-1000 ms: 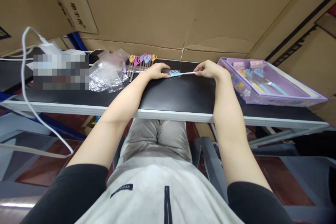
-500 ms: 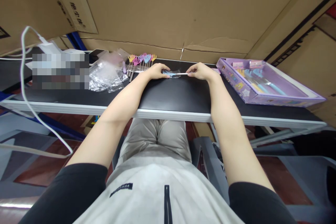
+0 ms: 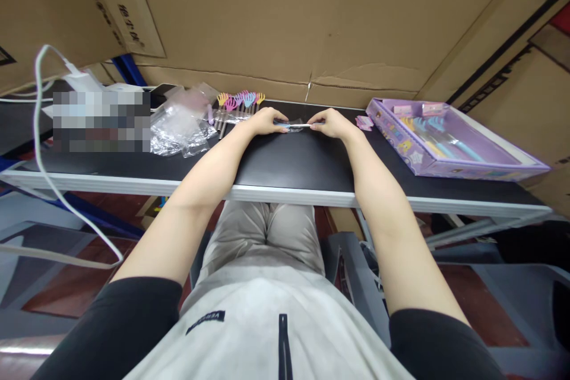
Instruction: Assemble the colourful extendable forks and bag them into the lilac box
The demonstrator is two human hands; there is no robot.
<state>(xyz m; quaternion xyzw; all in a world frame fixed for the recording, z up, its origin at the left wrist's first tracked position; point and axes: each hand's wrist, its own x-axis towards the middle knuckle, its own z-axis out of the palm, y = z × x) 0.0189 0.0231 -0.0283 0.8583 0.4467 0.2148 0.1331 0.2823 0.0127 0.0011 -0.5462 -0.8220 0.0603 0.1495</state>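
Both my hands rest on a black table near its far edge. My left hand is closed, its fingers pinching a small clear plastic bag. My right hand is closed on the thin white stick of a blue hand-shaped toy, most of which sits inside the bag. The two hands are only a short gap apart.
A row of several coloured hand-shaped sticks lies left of my hands, beside a heap of clear bags. A purple tray with more blue sticks stands at the right, a small pink tag near it. Cardboard boxes wall the back. A white cable hangs at left.
My right hand has moved left toward my left hand, pushing the blue stick further into the bag. The visible part of the stick has shortened.
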